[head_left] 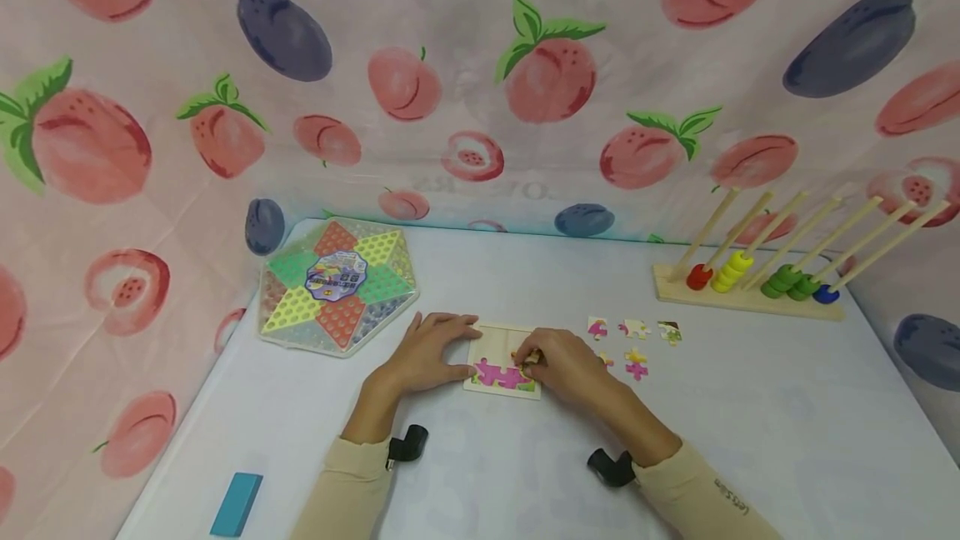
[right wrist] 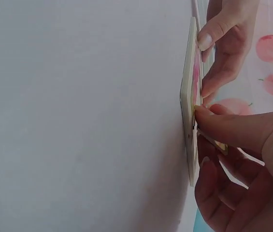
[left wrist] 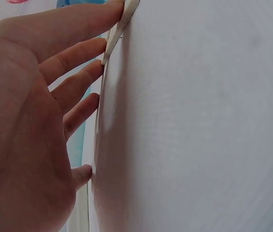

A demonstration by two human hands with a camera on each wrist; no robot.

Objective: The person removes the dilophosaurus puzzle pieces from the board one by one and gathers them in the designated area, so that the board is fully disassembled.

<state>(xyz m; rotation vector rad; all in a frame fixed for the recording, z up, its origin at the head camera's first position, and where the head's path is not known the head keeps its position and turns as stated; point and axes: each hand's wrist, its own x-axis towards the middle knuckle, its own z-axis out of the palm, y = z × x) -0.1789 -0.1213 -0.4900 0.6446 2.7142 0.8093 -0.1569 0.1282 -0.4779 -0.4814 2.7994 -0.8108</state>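
Note:
A small wooden puzzle board (head_left: 489,346) lies on the white table, its lower part filled with pink and green jigsaw pieces (head_left: 495,374) and its upper part showing bare wood. My left hand (head_left: 427,352) rests at the board's left side, fingers extended, with thumb and index fingertip touching the frame. Over the right half of the board, my right hand (head_left: 573,365) pinches a puzzle piece (right wrist: 221,146) between thumb and fingers. The right wrist view shows this piece tilted against the board, mostly covered by the fingers. Several loose puzzle pieces (head_left: 636,368) lie right of the board.
Back left sits a hexagonal game board (head_left: 336,286) with coloured triangles. A wooden peg counter (head_left: 750,301) with coloured rings stands back right. A blue block (head_left: 236,504) lies at the front left. Fruit-patterned cloth (head_left: 465,107) hangs behind the table.

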